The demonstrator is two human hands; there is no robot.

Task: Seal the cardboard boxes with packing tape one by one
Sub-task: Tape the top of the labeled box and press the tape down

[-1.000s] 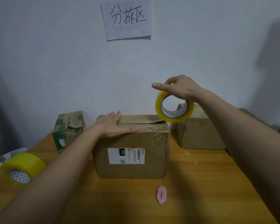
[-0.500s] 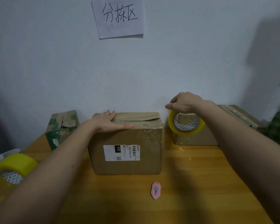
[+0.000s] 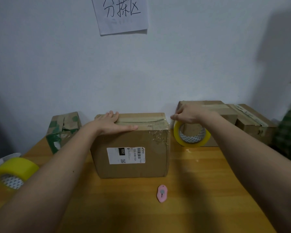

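A brown cardboard box (image 3: 133, 153) with a white shipping label stands in the middle of the wooden table. My left hand (image 3: 113, 124) lies flat on its top, pressing the flaps down. My right hand (image 3: 188, 113) grips a yellow tape roll (image 3: 191, 137) by its top, held upright just right of the box's upper right corner, low near the table. A clear strip of tape runs from the roll onto the box top. Old wrinkled tape shows on the box's right front corner.
A small pink box cutter (image 3: 162, 193) lies in front of the box. A second yellow tape roll (image 3: 13, 172) sits at the left table edge. A green-taped box (image 3: 62, 132) stands at the left, two more boxes (image 3: 252, 125) at the back right against the wall.
My right hand has brought the tape roll down from above the box's right corner to beside its right side, near the table. My left hand has stayed flat on the top.
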